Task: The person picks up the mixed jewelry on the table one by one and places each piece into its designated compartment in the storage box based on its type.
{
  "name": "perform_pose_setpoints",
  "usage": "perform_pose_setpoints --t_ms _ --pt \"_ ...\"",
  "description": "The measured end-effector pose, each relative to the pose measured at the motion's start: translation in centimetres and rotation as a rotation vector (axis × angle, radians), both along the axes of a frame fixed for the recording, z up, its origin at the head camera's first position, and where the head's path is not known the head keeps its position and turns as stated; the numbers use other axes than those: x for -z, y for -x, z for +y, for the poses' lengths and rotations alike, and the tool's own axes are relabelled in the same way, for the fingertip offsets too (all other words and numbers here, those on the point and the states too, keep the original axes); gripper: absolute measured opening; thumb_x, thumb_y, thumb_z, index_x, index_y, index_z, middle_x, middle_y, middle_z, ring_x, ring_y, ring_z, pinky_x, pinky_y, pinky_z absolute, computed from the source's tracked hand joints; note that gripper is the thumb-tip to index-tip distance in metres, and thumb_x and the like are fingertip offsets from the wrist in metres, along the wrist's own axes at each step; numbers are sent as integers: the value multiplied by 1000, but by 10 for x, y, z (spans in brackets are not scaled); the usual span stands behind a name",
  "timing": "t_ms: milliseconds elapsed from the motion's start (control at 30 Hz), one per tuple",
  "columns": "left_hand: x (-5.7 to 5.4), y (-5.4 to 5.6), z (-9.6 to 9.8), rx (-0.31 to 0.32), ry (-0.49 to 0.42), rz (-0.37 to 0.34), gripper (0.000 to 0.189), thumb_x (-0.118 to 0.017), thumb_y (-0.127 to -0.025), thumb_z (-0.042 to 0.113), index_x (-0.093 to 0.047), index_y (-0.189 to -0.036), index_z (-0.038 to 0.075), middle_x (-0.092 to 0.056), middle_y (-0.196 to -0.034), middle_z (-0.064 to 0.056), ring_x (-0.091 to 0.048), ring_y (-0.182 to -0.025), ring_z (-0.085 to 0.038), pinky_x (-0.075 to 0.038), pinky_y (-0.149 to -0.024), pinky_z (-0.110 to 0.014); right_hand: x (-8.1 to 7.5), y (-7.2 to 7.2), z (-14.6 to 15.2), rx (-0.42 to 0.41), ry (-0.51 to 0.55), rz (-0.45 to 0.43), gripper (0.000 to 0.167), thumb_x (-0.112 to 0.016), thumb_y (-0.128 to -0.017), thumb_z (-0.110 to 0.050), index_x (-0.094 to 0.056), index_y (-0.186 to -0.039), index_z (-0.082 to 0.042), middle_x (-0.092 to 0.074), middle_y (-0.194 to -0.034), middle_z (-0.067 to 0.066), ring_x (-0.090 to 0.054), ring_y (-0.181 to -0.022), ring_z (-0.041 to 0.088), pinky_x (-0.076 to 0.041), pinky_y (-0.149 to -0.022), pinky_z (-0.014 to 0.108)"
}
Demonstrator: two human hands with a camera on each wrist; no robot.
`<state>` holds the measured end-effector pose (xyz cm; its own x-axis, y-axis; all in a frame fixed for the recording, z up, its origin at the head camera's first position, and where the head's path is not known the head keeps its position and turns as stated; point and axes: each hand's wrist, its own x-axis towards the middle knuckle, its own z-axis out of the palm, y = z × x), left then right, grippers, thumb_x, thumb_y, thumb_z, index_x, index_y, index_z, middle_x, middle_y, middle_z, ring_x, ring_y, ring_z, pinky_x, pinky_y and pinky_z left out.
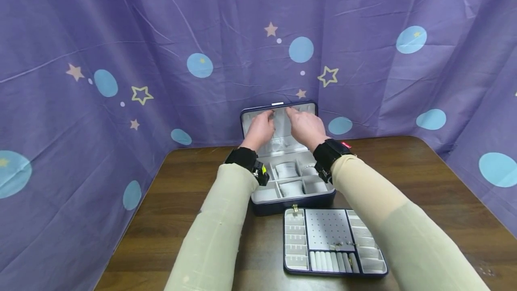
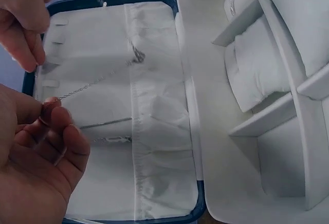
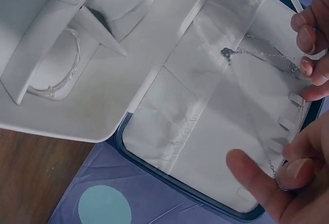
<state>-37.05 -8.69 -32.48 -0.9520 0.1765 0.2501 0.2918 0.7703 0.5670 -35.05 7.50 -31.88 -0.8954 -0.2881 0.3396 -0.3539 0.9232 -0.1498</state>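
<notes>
A navy jewelry box (image 1: 295,202) stands with its white-lined lid (image 1: 282,130) raised against the curtain. In front of the lid, my left hand (image 1: 260,130) pinches one end of a thin silver necklace (image 2: 138,57) between thumb and fingers. The other end is pinched by my right hand (image 1: 308,125), level with it near the lid's top edge. The chain sags in a V between them, its small pendant (image 3: 226,53) hanging near the gathered pocket (image 2: 159,106). Another silver chain (image 2: 113,139) hangs against the lining below small tabs (image 3: 295,98).
The box's compartments hold white cushions (image 1: 286,170), one with a silver bracelet (image 3: 77,62) around it. A navy-edged jewelry tray (image 1: 325,226) with ring rolls (image 1: 325,262) and small pieces lies in front on the wooden table (image 1: 194,219). Behind hangs a purple curtain (image 1: 242,21).
</notes>
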Motion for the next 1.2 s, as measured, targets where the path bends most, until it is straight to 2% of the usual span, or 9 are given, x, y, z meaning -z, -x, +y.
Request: perform_pose_setpoints --t_ms 200,333,433,633,733,867,967,1067,1200 --pt "-1 -3 -1 6 -13 -35 42 -43 -105 8 -54 -145 0 -60 -143 -16 -54 -134 -30 -44 -109 -40 3 -1 -5 -12 -57 30 45 -52 -97 -6 -56 -143 -9 -62 -142 7 -68 -104 42 -55 -82 58" --pt "0 -3 -2 13 8 -43 43 -43 -105 8 -52 -146 0 -57 -146 -16 -52 -137 -30 -42 -111 -39 5 -2 -8 -31 -54 37 45 -53 -96 -5 -58 -141 -9 -63 -140 7 -68 -104 41 -55 -84 57" --pt "1 -2 -2 17 21 -40 44 -43 -105 8 -52 -147 0 -57 -146 -16 -51 -138 -30 -41 -112 -40 6 -3 -8 -21 -28 -3 50 -54 -96 -6 -56 -145 -12 -67 -134 11 -68 -106 41 -55 -85 57" --pt "7 -4 -4 26 55 -45 42 -44 -102 6 -57 -142 0 -61 -141 -17 -57 -132 -30 -45 -108 -40 10 -4 -5 -24 -25 -138 49 -48 -96 -5 -61 -141 -15 -71 -123 17 -67 -110 39 -55 -86 57" --pt "12 -6 -4 39 60 -37 38 -45 -101 4 -62 -135 1 -66 -132 -17 -62 -122 -29 -49 -102 -40 15 -4 -1 -81 -12 -171 49 -46 -94 -1 -63 -138 -12 -70 -127 16 -66 -114 37 -55 -89 54" --pt "19 -10 -4 54 -11 -63 31 -48 -100 2 -55 -130 0 -69 -108 -18 -66 -91 -28 -51 -83 -36 26 -2 4 -185 102 -196 40 -49 -93 3 -63 -130 -1 -72 -118 17 -68 -108 33 -54 -91 46" --pt "24 -13 -3 68 -82 -102 32 -50 -99 1 -46 -131 3 -66 -95 -14 -62 -69 -22 -48 -68 -31 35 -1 9 -210 257 -273 36 -51 -94 1 -57 -130 2 -75 -102 17 -70 -87 28 -54 -78 40" --pt "29 -15 -3 85 -117 -115 37 -52 -97 0 -43 -133 3 -68 -92 -12 -61 -60 -16 -46 -62 -26 41 -1 12 -192 387 -368 36 -51 -98 -3 -52 -133 2 -73 -86 16 -64 -66 21 -51 -63 33" --pt "33 -17 -1 96 -158 -120 41 -53 -95 -2 -41 -134 1 -73 -91 -14 -62 -57 -13 -43 -57 -23 46 -2 14 -197 396 -423 31 -52 -103 -9 -60 -130 4 -70 -75 12 -61 -61 18 -49 -60 29"
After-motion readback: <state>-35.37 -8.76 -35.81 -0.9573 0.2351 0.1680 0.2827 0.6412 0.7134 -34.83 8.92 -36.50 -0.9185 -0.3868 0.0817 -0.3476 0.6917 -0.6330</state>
